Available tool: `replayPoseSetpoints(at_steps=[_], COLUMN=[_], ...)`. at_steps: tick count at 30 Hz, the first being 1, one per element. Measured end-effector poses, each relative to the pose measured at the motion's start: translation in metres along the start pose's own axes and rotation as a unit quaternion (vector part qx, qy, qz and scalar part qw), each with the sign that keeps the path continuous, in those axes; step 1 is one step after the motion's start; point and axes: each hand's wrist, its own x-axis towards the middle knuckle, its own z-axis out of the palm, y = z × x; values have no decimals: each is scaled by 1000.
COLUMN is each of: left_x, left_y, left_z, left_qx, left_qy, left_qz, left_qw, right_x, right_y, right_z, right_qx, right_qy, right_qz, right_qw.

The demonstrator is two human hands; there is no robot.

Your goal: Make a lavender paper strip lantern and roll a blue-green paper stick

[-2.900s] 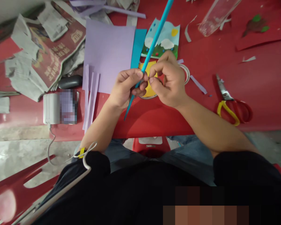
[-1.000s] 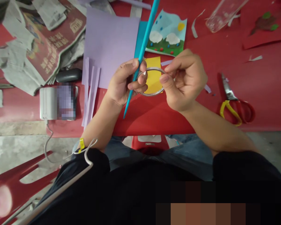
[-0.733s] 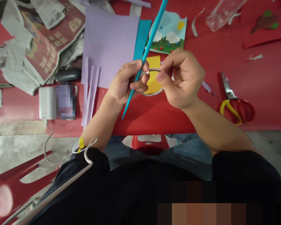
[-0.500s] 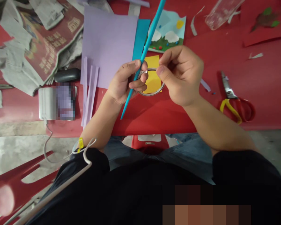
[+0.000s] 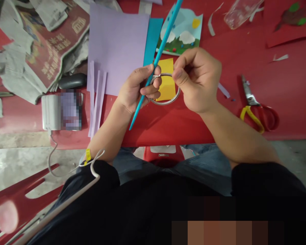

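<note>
My left hand [image 5: 142, 85] is closed around a thin bright blue stick [image 5: 165, 37], which looks like rolled paper and slants from lower left to upper right. A narrow ring, seemingly a nearly used-up roll of tape [image 5: 165, 103], hangs between my hands. Its left side sits at my left fingers, where a small white piece [image 5: 156, 77] sticks out. My right hand [image 5: 200, 81] is closed in a pinch at the ring's upper right edge, its fingertips partly hiding it. Behind the ring lies a yellow paper [image 5: 168, 88] on the red table [image 5: 168, 129].
Purple sheet [image 5: 117, 51], purple strips [image 5: 98, 102] and teal paper [image 5: 151, 41] lie at left of centre. A landscape picture [image 5: 186, 34] is beyond my hands. Scissors [image 5: 251, 98] rest at right. Newspapers [image 5: 17, 68], a black case [image 5: 72, 81] and a white device [image 5: 51, 112] are at left.
My right hand has shifted very slightly to the right, and the ring's right side with it. My left hand keeps its hold on the blue stick, almost unmoved.
</note>
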Motion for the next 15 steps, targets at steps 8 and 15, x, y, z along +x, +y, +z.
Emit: replayPoseSetpoints(at_steps=[8,15], left_x=[0,-7], left_y=[-3,-13], left_z=[-1,8], left_qx=[-2,138], left_qy=[-51,-46], left_qz=[14,152], left_qw=[999,978], right_x=[0,-4], right_y=[-8,-24], right_z=[-4,-6], right_qx=[-47,-57], right_qy=[6,-59], right_qz=[-7,10], right_qw=[999,997])
